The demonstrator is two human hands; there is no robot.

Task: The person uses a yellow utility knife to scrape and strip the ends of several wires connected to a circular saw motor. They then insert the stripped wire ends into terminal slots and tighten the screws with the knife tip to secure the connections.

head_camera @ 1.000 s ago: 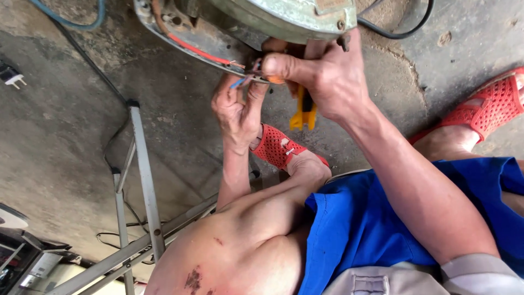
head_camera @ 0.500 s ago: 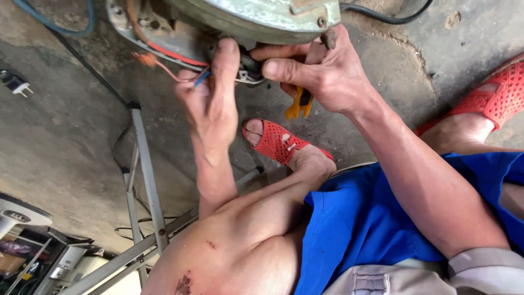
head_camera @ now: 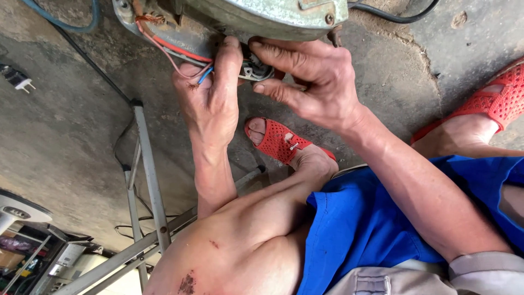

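Pinching a small grey electrical part (head_camera: 256,70) between both hands, just below the rim of a round grey-green metal housing (head_camera: 273,16) at top centre of the frame. Left hand (head_camera: 210,101) closed around the part's left side, index finger pressed upward against it, with thin wires (head_camera: 185,63) passing over the thumb. Right hand (head_camera: 311,82) clamped on the part from the right, thumb above and index finger below.

Doing this well, as a judgement: keeping the left-hand grip steady so the part cannot twist, letting the right-hand fingertips do the fine work, leaving slack in the thin wires, and holding the bare copper ends clear of the metal rim. Exact seating of the part cannot be told; fingers cover most of it.

Counted:
- two hands, both grasping
- one metal housing
- one small grey part
- at least three thin wires: red, blue, and one with a frayed copper tip
- two red perforated sandals, one at centre (head_camera: 278,141), one at right edge (head_camera: 491,98)
- one blue hose (head_camera: 82,22), upper left
- one black cable (head_camera: 398,13), upper right
- one plug (head_camera: 16,79) at left edge
- one grey metal frame (head_camera: 147,169), lower left
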